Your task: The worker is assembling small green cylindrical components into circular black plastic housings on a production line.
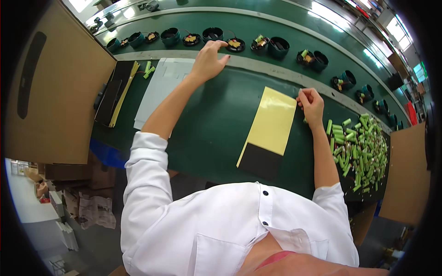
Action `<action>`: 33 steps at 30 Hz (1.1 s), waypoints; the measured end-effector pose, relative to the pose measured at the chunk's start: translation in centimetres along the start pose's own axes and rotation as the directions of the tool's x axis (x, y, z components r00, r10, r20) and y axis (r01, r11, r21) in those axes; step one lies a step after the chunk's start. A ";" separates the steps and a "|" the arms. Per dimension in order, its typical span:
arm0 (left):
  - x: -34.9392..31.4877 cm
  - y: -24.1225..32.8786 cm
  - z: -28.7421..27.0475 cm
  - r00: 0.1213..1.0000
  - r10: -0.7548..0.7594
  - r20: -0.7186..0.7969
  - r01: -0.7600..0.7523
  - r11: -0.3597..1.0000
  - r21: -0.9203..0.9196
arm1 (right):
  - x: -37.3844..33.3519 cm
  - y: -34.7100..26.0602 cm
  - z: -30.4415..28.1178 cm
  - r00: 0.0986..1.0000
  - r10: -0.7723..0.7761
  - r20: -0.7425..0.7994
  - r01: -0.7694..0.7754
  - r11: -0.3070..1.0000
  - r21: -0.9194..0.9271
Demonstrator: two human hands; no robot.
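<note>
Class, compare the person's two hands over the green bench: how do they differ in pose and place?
The left hand stretches far forward, fingers spread, onto a round black tray on the conveyor; the right hand stays nearer, curled shut beside the yellow sheet. The left arm is extended, the right bent. Both are bare.

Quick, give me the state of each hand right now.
Left hand: open, fingertips reaching to a round black part on the belt; holding nothing visible.
Right hand: closed beside the yellow sheet; what it pinches cannot be told.
</note>
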State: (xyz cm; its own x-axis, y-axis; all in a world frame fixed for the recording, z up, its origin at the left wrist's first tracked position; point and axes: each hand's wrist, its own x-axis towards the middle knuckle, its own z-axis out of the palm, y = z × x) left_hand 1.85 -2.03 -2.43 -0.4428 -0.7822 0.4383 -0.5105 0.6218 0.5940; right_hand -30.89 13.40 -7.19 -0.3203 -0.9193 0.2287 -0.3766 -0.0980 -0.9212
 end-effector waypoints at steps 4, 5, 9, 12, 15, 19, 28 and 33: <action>4.9 -4.5 2.6 0.924 -0.007 -0.383 0.118 0.956 0.268 | -0.2 0.0 0.2 1.000 0.004 -0.012 -0.004 1.000 0.011; 5.8 -5.3 3.0 0.884 -0.030 -0.466 0.192 0.933 0.304 | -0.4 -0.4 0.2 1.000 0.022 -0.009 -0.022 1.000 0.022; 8.4 -7.0 4.9 0.885 -0.213 -0.413 0.328 0.916 0.231 | -0.3 -0.7 0.3 0.999 0.052 -0.003 -0.053 0.999 -0.013; 9.2 -8.5 6.1 0.866 -0.208 -0.455 0.338 0.913 0.227 | 0.0 -0.5 0.3 1.000 0.024 -0.009 -0.024 1.000 -0.018; 9.3 -9.5 5.9 0.884 -0.245 -0.399 0.320 0.938 0.133 | 0.3 -0.5 0.3 0.999 0.036 -0.008 -0.036 0.999 -0.037; 9.0 -8.8 4.5 0.883 -0.254 -0.396 0.314 0.945 0.095 | 0.1 -0.8 0.4 0.999 0.033 -0.019 -0.033 0.999 -0.017; 4.8 3.2 0.5 0.986 -0.048 0.162 0.127 0.844 -0.521 | -0.7 -0.8 -0.6 0.995 0.097 0.002 -0.097 0.984 0.152; 3.3 5.0 2.6 0.906 0.180 0.384 0.071 0.828 -0.556 | 0.3 -1.2 -2.1 0.982 0.121 0.144 -0.156 0.952 0.263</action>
State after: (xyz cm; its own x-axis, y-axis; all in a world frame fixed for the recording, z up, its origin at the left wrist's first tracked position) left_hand -4.03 -1.42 0.25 -0.7760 -0.5814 0.2446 -0.0446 0.4374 0.8982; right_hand -32.37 14.10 -5.32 -0.2347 -0.9697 0.0681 -0.0803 -0.0505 -0.9955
